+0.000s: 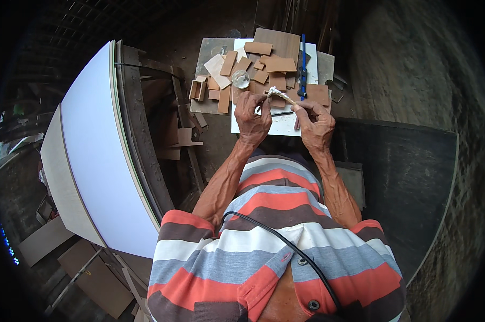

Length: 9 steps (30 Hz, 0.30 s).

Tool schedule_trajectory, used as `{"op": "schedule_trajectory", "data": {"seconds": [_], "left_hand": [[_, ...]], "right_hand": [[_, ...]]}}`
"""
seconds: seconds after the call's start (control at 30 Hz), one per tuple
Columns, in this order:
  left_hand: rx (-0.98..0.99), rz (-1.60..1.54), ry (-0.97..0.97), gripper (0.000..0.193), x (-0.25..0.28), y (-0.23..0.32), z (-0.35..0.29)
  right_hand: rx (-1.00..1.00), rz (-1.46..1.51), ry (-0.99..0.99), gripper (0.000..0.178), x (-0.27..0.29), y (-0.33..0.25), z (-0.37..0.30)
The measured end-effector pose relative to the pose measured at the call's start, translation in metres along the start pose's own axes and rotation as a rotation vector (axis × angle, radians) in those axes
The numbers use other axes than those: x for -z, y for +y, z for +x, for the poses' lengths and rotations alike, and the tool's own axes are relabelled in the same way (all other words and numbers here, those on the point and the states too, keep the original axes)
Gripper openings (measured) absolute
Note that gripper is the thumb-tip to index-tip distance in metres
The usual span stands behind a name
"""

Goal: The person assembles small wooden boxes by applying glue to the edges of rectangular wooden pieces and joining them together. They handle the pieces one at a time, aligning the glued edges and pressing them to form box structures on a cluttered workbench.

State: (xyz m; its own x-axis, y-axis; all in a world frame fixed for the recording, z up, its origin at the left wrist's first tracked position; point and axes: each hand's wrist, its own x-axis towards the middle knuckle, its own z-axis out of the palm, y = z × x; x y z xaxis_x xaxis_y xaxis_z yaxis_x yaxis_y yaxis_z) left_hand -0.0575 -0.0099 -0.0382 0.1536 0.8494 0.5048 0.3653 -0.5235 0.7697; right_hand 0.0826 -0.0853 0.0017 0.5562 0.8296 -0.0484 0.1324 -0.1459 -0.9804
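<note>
My right hand (316, 124) pinches a thin wooden stick (286, 98) whose far end is coated in white paste. That coated end meets the fingertips of my left hand (253, 118), which are closed; whatever they grip is too small to make out. Both hands are raised over the near side of a low worktable. Just beyond my left hand stands a clear round jar (241, 79) with white paste inside. Brown wooden pieces (280, 65) lie scattered around it. Beneath my hands a dark, pen-like tool (281, 114) rests on a white board (280, 127).
A blue bar clamp (303, 70) lies along the table's right side. A small open wooden box (198, 88) sits at its left edge. Large white-faced panels (100, 145) lean to my left, with wood offcuts (186, 137) beside them. A dark panel (401, 177) is at my right.
</note>
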Motion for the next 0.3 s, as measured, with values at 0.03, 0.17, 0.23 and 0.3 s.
{"op": "schedule_trajectory", "data": {"seconds": [0.03,0.17,0.23,0.3], "left_hand": [[0.003,-0.004,0.004,0.013,-0.001,-0.001,0.0],[-0.004,0.007,-0.004,0.013,-0.002,-0.002,-0.001],[-0.014,0.0,-0.006,0.012,-0.001,-0.002,-0.001],[-0.018,-0.002,-0.007,0.012,-0.001,-0.003,-0.001]], "right_hand": [[-0.038,0.004,-0.023,0.011,0.0,-0.001,-0.001],[-0.053,-0.114,-0.008,0.01,-0.001,0.014,0.001],[-0.035,-0.108,0.011,0.007,0.003,0.028,0.007],[0.0,-0.018,0.017,0.008,0.003,0.023,0.008]]}}
